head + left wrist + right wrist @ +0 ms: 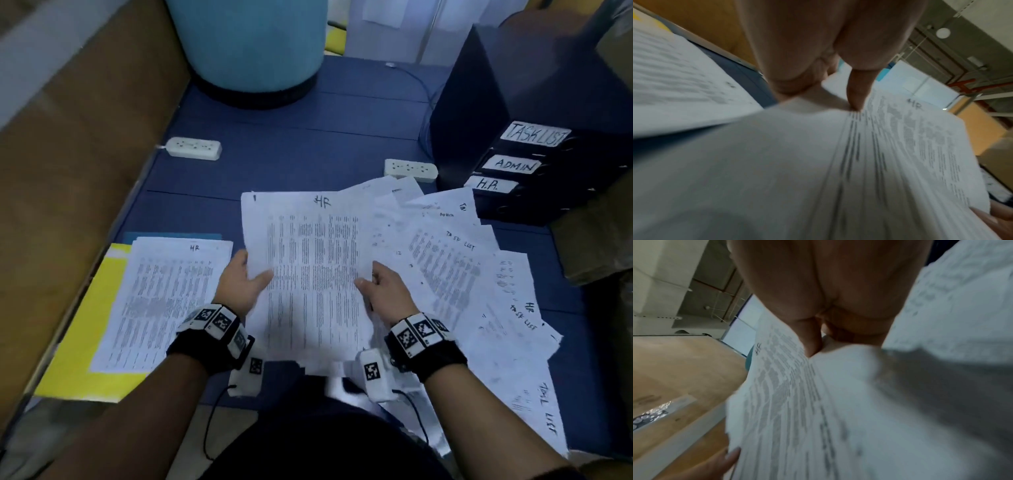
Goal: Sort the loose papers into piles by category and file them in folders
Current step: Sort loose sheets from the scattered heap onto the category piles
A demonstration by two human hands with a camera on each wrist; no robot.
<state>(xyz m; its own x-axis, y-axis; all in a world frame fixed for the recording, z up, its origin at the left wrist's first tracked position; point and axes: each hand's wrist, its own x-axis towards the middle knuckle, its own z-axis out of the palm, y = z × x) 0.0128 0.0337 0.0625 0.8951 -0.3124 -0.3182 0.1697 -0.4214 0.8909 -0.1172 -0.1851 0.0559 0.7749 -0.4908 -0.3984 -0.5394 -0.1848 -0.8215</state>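
The left hand (pixel 245 282) grips the left edge of a sheet marked HR (pixel 308 274), thumb on top and the other fingers under the paper. The right hand (pixel 383 291) pinches the right edge of the same sheet in the same way. From the left wrist view it looks like more than one sheet may be held together, but I cannot say for sure. The sheet is lifted a little and stands between two groups of paper.

On the left lies the HR pile (pixel 164 301), quite neat, on top of a yellow folder (pixel 85 342). On the right the loose papers (pixel 479 274) are spread like a fan, with marks such as task list, admin and HR mixed together. Behind them stand the dark file boxes (pixel 534 171) with labels for task list, admin and H.R.

I think the sheet belongs on the HR pile. The risk is that a second sheet of another category clings under it and goes to the wrong pile. Also, the lower edge of the sheet hangs over the loose papers near the table's edge (pixel 445 394), so a fast sweep to the left could drag some of them off.
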